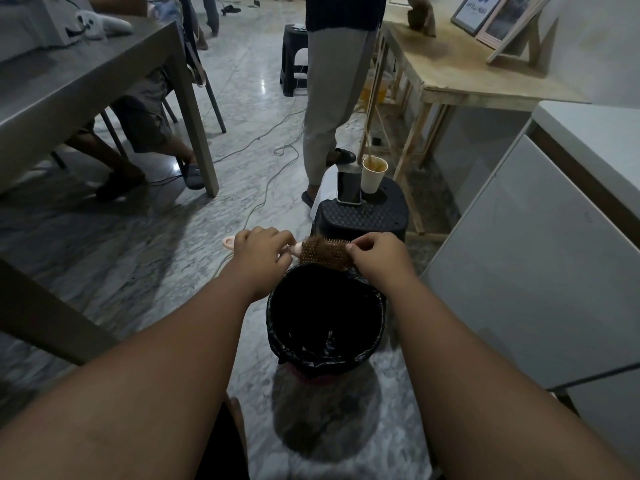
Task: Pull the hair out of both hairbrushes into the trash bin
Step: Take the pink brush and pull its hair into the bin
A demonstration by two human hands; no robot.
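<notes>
A pink round hairbrush (pixel 320 251) matted with brown hair is held level just above the far rim of the trash bin (pixel 375 308), which is lined with a black bag. My left hand (pixel 261 252) grips the brush handle, whose pink end sticks out to the left. My right hand (pixel 379 256) pinches the hair at the right end of the brush head. A second hairbrush is not in view.
A black plastic stool (pixel 363 216) behind the bin carries a phone (pixel 348 187) and a paper cup (pixel 373 174). A person stands beyond it, another sits at the grey table (pixel 86 88) on the left. A white cabinet (pixel 536 254) is at right. Cables cross the marble floor.
</notes>
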